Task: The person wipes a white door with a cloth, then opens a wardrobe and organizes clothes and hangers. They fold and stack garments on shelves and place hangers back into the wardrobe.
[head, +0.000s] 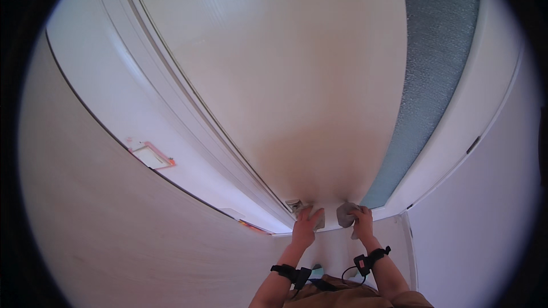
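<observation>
A white door with a textured glass panel on its right side stands before me. Low in the view, my left hand presses a light cloth against the door, beside a metal door handle or lock plate that it partly hides. To its right, my right hand grips a bunched grey cloth at the door surface, near the bottom of the glass. Both wrists wear black straps with small devices.
Left of the door runs a white frame. A small rectangular fitting with reddish edges is on the white surface beyond it. Hinges show along the right edge, next to a pale wall or panel. My feet are below.
</observation>
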`<state>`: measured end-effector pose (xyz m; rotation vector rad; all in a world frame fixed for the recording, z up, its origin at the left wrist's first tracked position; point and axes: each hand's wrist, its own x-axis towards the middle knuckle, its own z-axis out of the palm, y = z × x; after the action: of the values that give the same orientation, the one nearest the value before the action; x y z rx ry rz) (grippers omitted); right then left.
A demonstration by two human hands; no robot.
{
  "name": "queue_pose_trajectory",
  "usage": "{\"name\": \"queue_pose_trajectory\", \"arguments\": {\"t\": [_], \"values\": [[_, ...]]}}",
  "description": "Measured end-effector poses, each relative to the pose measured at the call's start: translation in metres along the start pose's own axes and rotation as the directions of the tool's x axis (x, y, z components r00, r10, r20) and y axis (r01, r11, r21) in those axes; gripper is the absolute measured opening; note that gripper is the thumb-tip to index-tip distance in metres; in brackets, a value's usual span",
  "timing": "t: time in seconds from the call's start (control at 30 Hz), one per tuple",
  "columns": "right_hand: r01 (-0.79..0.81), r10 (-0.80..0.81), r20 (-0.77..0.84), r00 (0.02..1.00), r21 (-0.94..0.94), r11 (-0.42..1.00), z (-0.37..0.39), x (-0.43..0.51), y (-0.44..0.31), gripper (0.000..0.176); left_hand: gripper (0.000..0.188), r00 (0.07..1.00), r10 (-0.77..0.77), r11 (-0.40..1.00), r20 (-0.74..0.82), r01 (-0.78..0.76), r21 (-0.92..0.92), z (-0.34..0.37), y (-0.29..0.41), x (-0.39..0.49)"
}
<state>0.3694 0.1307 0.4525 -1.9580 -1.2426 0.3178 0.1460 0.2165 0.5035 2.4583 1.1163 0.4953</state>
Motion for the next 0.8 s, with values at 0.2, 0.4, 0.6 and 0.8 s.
{"name": "queue_pose_trajectory", "arguments": {"t": [0.2, 0.4, 0.6, 0.8], "values": [[0.000, 0.007, -0.027, 1.000, 0.257, 0.966, 0.011, -0.013, 0.009, 0.034, 0.086, 0.993, 0.088, 0.976, -0.078, -0.101, -0.191, 0.005, 0.002, -0.007], [-0.097, 0.121, -0.021, 0.992, 0.471, 0.877, 0.018, -0.006, -0.008, 0.037, 0.084, 0.988, 0.095, 0.908, 0.122, -0.036, -0.418, 0.005, 0.021, -0.029], [-0.239, 0.255, 0.061, 0.965, 0.605, 0.760, 0.022, -0.015, -0.003, 0.035, 0.088, 0.986, -0.153, 0.892, -0.061, 0.112, -0.438, -0.003, 0.016, -0.044], [-0.371, 0.352, 0.178, 0.919, 0.696, 0.614, 0.010, -0.027, 0.005, 0.032, 0.091, 0.813, -0.467, 0.780, -0.349, 0.192, -0.596, 0.005, -0.001, -0.033]]}}
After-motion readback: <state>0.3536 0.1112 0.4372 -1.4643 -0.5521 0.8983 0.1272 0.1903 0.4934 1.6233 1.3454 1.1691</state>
